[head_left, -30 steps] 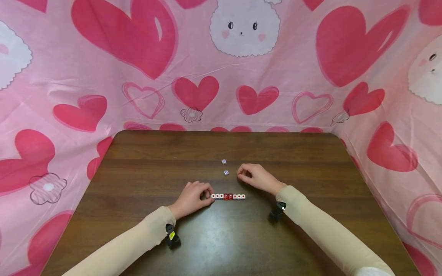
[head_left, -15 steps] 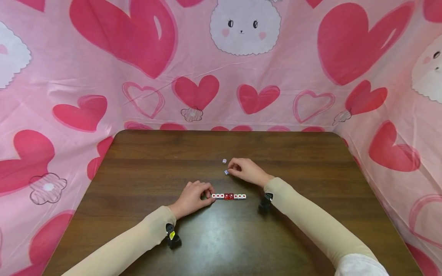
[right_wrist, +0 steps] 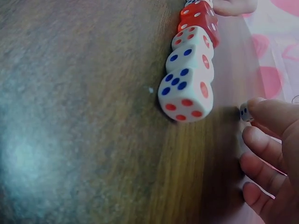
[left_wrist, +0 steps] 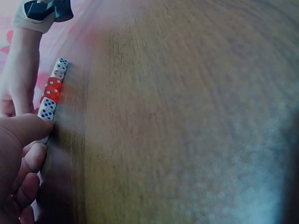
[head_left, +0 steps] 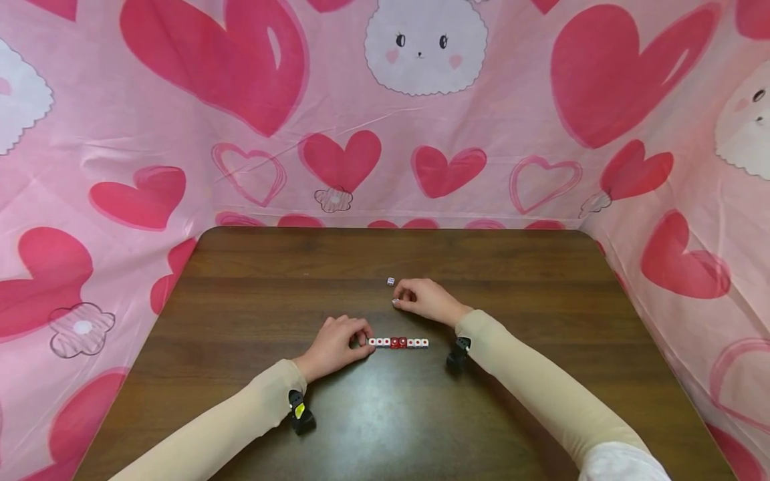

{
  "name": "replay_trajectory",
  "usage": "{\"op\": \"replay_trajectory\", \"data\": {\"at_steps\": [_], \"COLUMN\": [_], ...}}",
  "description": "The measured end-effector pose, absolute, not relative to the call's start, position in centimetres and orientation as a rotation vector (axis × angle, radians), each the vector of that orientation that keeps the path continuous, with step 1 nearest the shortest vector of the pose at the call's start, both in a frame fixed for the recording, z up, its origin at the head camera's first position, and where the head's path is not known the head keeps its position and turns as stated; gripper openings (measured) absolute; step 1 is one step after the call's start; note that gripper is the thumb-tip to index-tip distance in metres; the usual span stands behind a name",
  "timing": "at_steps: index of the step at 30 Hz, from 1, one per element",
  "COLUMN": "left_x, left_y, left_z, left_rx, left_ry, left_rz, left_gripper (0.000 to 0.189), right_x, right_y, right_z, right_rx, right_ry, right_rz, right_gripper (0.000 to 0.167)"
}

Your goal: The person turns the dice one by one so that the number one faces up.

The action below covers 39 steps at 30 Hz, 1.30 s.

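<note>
A straight row of dice lies on the wooden table, with two red dice (head_left: 398,343) in the middle and white dice (right_wrist: 186,95) on both sides, red single pips up. My left hand (head_left: 337,344) holds the white die (head_left: 371,342) at the row's left end between thumb and index finger; in the left wrist view the thumb covers part of it. Beyond the row, my right hand (head_left: 430,298) pinches a loose white die (right_wrist: 245,112) between thumb and index finger, low at the tabletop. Another white die (head_left: 390,282) lies just behind those fingertips.
The dark brown table (head_left: 252,267) reaches back to a pink cloth (head_left: 397,113) printed with hearts, which also hangs at both sides. A black wrist camera (head_left: 303,417) sits under the left sleeve, and a second black camera (head_left: 458,354) under the right.
My right hand has come left to the nearer loose die and now pinches it; that die looks slightly turned. My left hand and the row have stayed in place.
</note>
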<state>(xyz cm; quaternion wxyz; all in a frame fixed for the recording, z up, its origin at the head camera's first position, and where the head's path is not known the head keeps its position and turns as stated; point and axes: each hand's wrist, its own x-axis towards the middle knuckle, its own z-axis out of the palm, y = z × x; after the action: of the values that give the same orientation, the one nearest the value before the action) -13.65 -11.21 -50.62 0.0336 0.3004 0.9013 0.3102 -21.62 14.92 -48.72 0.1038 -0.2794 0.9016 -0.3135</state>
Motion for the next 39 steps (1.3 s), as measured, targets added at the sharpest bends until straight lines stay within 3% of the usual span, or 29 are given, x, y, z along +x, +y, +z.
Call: {"op": "replay_trajectory", "data": {"at_steps": [39], "left_x": [-13.3], "left_y": [-11.1], "left_z": [-50.7], "left_rx": [0.901], "left_ry": [2.802], "left_rz": [0.956], "left_gripper": [0.016], "right_x": [-20.0], "right_y": [17.1], "right_z": [-49.2], "right_rx": [-0.918], "right_ry": [2.685], "right_rz": [-0.871], "right_gripper": [0.010]}}
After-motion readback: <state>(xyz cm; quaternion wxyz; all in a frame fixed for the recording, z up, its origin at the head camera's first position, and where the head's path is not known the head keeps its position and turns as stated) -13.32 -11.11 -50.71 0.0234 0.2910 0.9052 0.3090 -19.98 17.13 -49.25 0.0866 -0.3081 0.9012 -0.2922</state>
